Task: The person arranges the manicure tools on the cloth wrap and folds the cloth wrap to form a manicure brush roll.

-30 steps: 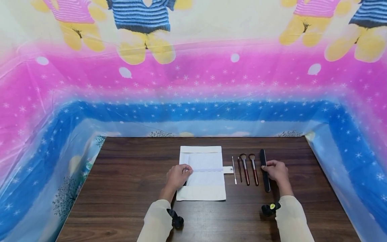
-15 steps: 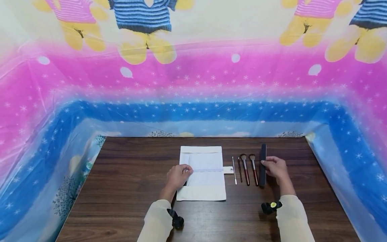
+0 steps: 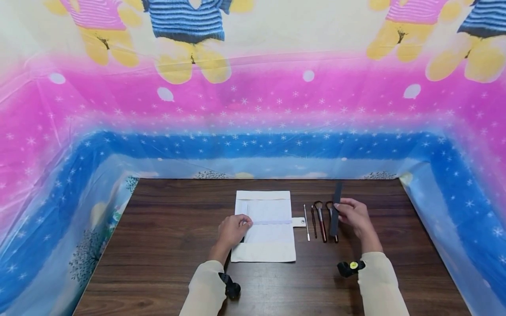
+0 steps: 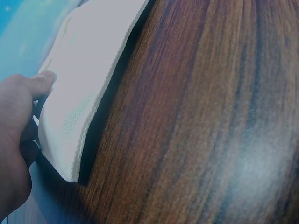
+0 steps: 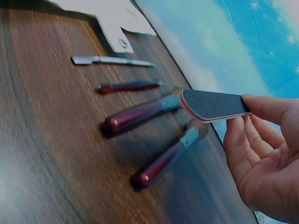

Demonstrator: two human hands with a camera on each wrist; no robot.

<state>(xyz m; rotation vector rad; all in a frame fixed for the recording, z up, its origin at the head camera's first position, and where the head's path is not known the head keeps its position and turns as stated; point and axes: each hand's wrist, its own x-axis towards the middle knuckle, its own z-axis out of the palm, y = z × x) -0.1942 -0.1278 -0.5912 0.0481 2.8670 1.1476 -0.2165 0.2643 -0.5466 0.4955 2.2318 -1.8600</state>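
Between thumb and fingers, my right hand (image 3: pixel 355 216) pinches a black nail file (image 5: pixel 216 105) with a pale, red-lined edge. It is raised over the table and, in the head view, overlaps the rightmost makeup brush (image 5: pixel 163 161). My left hand (image 3: pixel 233 229) grips the left edge of an opened white fabric case (image 3: pixel 262 252), thumb on top and fingers partly hidden beneath, as the left wrist view shows. A snap tab (image 3: pixel 299 222) sticks out from the case's right side.
Right of the tab lie a metal cuticle pusher (image 3: pixel 306 224), a thin dark-red tool (image 3: pixel 314 221) and another makeup brush (image 3: pixel 322 221), roughly parallel. All rest on a dark wooden table (image 3: pixel 170 228), with a printed cloth (image 3: pixel 253 145) hanging behind and at the sides.
My right hand has lifted the nail file off the table, from right of the brushes, and carried it left over the nearest brush. My left hand has stayed at the case's edge.
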